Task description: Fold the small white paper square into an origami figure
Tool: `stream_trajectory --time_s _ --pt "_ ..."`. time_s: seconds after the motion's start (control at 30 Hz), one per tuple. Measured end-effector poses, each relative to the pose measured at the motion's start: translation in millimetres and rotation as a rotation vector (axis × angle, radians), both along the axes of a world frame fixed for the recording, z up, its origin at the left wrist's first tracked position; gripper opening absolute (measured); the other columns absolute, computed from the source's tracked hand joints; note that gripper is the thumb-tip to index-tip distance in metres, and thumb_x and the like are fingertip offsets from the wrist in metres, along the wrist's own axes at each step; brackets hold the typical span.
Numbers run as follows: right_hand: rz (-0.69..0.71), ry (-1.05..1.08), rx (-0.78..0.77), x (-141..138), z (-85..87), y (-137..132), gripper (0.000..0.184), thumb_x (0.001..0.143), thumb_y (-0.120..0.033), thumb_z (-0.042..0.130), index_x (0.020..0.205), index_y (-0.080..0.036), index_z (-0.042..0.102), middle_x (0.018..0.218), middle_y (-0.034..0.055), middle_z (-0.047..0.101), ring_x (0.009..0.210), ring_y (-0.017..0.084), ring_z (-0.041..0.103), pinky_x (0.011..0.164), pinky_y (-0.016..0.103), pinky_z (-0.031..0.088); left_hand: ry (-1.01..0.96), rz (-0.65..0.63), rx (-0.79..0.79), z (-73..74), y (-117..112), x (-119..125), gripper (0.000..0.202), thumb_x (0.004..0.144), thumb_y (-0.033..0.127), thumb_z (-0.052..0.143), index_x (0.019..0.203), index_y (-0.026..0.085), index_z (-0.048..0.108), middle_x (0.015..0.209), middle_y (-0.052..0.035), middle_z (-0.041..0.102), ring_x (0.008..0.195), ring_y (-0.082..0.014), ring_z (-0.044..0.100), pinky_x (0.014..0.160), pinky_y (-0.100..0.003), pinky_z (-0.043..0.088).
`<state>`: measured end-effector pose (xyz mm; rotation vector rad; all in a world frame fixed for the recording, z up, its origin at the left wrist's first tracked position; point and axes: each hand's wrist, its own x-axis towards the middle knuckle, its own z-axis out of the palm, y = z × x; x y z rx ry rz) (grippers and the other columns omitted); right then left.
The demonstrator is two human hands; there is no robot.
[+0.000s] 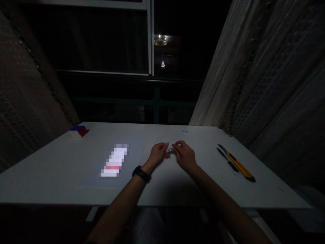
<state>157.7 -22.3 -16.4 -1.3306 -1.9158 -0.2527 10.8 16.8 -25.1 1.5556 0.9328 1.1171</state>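
Over the middle of the white table, my left hand (159, 151) and my right hand (185, 155) meet at a small white piece of paper (169, 148) with dark marks. Both hands pinch it between their fingertips, left hand at its left side and right hand at its right. What is on the piece is too small and dim to make out. A dark wristwatch (141, 174) is on my left wrist. Beyond my right hand, a few tiny white scraps (185, 131) with dark marks lie near the table's back edge.
A bright, pixelated phone-like screen (115, 161) rests on a pale sheet (138, 149) at left. A yellow utility knife (240, 166) and a slimmer craft knife (228, 159) lie at right. A coloured cube (78, 131) sits at the back left. Curtains (218, 78) flank the dark window.
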Motion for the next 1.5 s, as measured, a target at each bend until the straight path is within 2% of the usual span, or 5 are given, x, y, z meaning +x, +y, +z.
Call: stream_trajectory --time_s 0.4,0.83,1.0,1.23,1.5 --pt "-0.015 -0.246 -0.022 0.4 1.4 -2.5 0.027 0.079 -0.012 0.044 0.101 -0.021 0.057 0.104 0.0066 0.058 0.088 0.019 0.053 0.065 0.025 0.039 -0.063 -0.053 -0.06 2.7 -2.9 3.0 0.041 0.075 0.052 0.046 0.072 0.011 0.051 0.051 -0.0032 0.058 0.044 -0.0122 0.057 0.046 -0.022 0.044" --pt "0.036 0.12 0.12 -7.7 0.8 -6.8 0.022 0.083 -0.024 0.042 0.092 -0.018 0.061 0.089 0.008 0.059 0.079 0.016 0.056 0.072 0.026 0.043 -0.369 -0.086 -0.252 7.7 -4.9 1.4 0.037 0.064 0.037 0.065 0.087 0.009 0.056 0.071 -0.0055 0.061 0.052 -0.0115 0.059 0.051 -0.024 0.048" --pt "0.165 0.252 -0.02 -16.6 -1.4 -10.5 0.022 0.081 -0.027 0.045 0.094 -0.018 0.06 0.081 0.0047 0.064 0.07 0.015 0.058 0.068 0.025 0.044 -0.364 -0.067 -0.204 11.1 -6.3 0.7 0.036 0.064 0.037 0.065 0.086 0.009 0.058 0.068 -0.0031 0.059 0.051 -0.0092 0.055 0.049 -0.022 0.046" --pt "0.1 0.37 -0.152 -20.0 -0.8 -10.3 0.019 0.075 -0.033 0.051 0.087 -0.018 0.057 0.058 -0.002 0.058 0.047 0.011 0.049 0.05 0.022 0.038 -0.26 -0.021 -0.147 10.2 -4.2 1.1 0.041 0.064 0.039 0.064 0.091 0.008 0.059 0.064 -0.0027 0.059 0.046 -0.0079 0.052 0.043 -0.019 0.041" --pt "0.065 0.367 -0.173 -19.8 0.6 -9.1 0.015 0.074 -0.03 0.049 0.081 -0.019 0.055 0.051 -0.0042 0.052 0.046 0.011 0.046 0.049 0.021 0.034 -0.197 -0.009 -0.106 7.0 -1.6 1.4 0.042 0.064 0.041 0.063 0.09 0.008 0.059 0.062 -0.0033 0.059 0.046 -0.0089 0.053 0.044 -0.02 0.042"
